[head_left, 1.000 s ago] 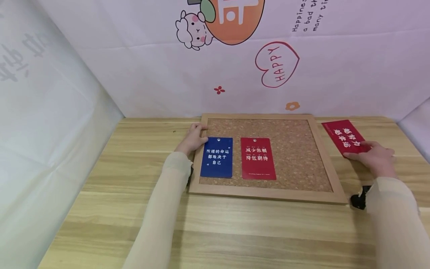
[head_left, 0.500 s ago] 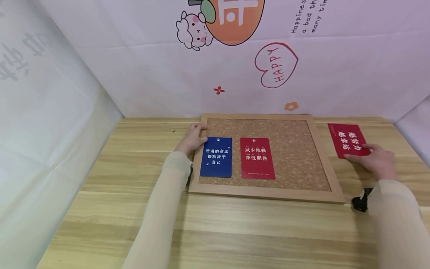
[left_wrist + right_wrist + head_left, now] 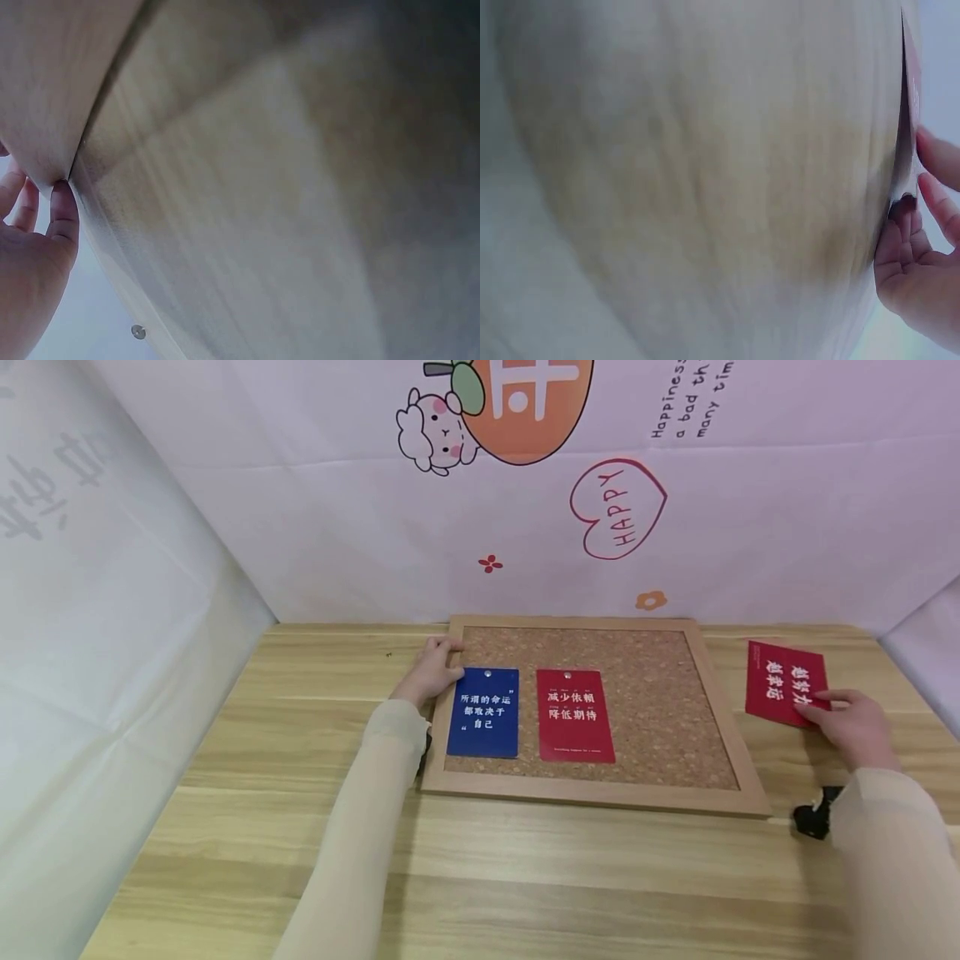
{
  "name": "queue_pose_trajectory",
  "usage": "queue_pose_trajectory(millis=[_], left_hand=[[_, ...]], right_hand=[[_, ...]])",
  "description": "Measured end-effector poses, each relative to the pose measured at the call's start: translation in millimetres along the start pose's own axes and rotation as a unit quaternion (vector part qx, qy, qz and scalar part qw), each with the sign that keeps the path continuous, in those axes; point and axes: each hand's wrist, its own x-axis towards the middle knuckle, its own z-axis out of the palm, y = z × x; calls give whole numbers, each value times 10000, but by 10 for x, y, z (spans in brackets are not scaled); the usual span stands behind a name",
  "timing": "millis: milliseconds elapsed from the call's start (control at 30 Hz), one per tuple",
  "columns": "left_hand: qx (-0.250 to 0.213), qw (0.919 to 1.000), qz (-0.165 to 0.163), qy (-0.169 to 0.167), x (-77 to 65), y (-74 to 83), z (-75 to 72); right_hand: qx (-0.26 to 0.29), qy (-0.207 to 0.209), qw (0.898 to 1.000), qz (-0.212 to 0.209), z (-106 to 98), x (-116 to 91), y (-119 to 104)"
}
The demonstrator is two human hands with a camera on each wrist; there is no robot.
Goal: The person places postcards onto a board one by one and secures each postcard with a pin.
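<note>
A wood-framed cork board (image 3: 660, 710) lies on the table. At its left side my left hand (image 3: 431, 670) grips the frame, and the left wrist view shows the fingers (image 3: 64, 214) at the frame's edge. Pinned near that side is a blue card (image 3: 483, 739) with white writing, and right of it a red card (image 3: 576, 733), each with a pin at its top. Off the board's right side, my right hand (image 3: 858, 725) pinches another red card (image 3: 780, 693) by its near right part. That card lies turned sideways, and in the right wrist view its edge (image 3: 911, 90) appears slightly raised.
Behind the board rises a white printed cloth (image 3: 360, 543), with another cloth wall (image 3: 135, 610) at the left. The wooden table (image 3: 600, 877) extends in front of and beside the board. Something small and black (image 3: 816, 814) sits at my right wrist.
My right hand has turned the red card and shifted it a little right and nearer; its writing now runs more sideways. The left hand and the board stay in place.
</note>
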Motion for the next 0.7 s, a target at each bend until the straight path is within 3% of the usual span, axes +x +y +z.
queue_pose_trajectory(millis=[333, 467, 700], left_hand=[[42, 10000, -3, 17, -10, 4, 10], [64, 10000, 18, 38, -13, -9, 14], [100, 9999, 50, 29, -17, -32, 14]], right_hand=[[179, 302, 9992, -199, -43, 54, 136], [97, 195, 9992, -329, -46, 49, 107], [174, -397, 9981, -430, -69, 2, 23]])
